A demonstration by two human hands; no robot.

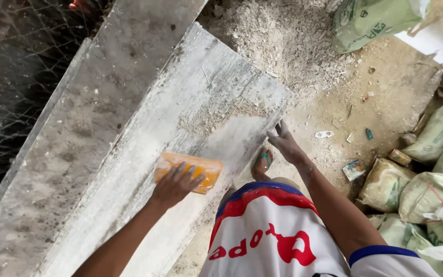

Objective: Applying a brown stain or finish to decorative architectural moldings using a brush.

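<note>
The left hand (174,183) presses flat on an orange sanding block (189,171), fingers spread over its top and curled at the near edge, gripping it against the pale, dust-coated face of a long grey slab (216,87) that leans across the view. The right hand (284,142) rests at the slab's right edge, fingers loosely curled round the edge to steady it — it holds no tool. To my eye the rubbing goes best with the block kept flat, pressure even across the palm, strokes running along the slab's length, and the steadying hand kept clear of the block's path; a tilted block would likely gouge the soft surface. A second, rougher slab (78,133) lies just beside it on the left, next to wire mesh (6,87). A heap of grey rubble and powder (278,36) sits beyond the slab's far end. Packages cluster on the right: a green woven sack with dark print (370,20) at the top, a row of stuffed pale-green sacks (426,195) down the right edge, and small flattened cartons and wrappers — one bluish (354,168) — scattered on the sandy floor (385,97). A foot in a green-strapped sandal (263,161) stands beside the slab.
</note>
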